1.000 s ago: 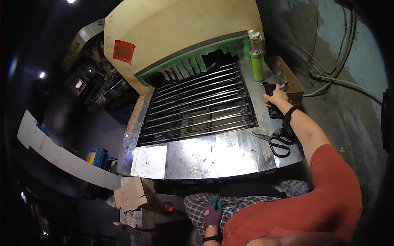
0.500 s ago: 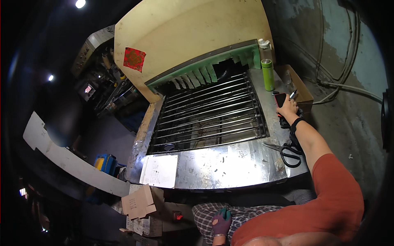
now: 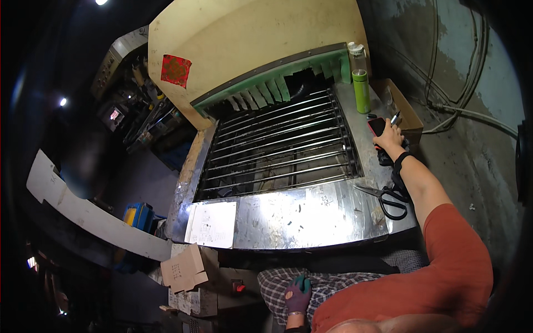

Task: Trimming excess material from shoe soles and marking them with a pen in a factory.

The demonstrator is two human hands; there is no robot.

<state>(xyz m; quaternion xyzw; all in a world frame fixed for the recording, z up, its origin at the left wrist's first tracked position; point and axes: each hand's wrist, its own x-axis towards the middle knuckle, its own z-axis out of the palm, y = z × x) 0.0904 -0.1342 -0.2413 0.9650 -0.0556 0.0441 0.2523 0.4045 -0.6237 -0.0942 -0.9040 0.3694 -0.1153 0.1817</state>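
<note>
R hand (image 3: 390, 136) moved onto phone (image 3: 377, 126); grip unclear; L hand (image 3: 298, 294) on lap.

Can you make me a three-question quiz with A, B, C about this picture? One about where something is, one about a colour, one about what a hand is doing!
1. Where are the scissors?
A. on the metal table
B. in the cardboard box
C. on the floor

2. What colour is the tall bottle?
A. red
B. green
C. black

3. What is the right hand doing?
A. resting on the lap
B. holding the scissors
C. touching a phone

Answers: 1 A, they lie on the table's right edge. 2 B, its body is bright green. 3 C, the fingers rest on the phone by the rollers.
</note>
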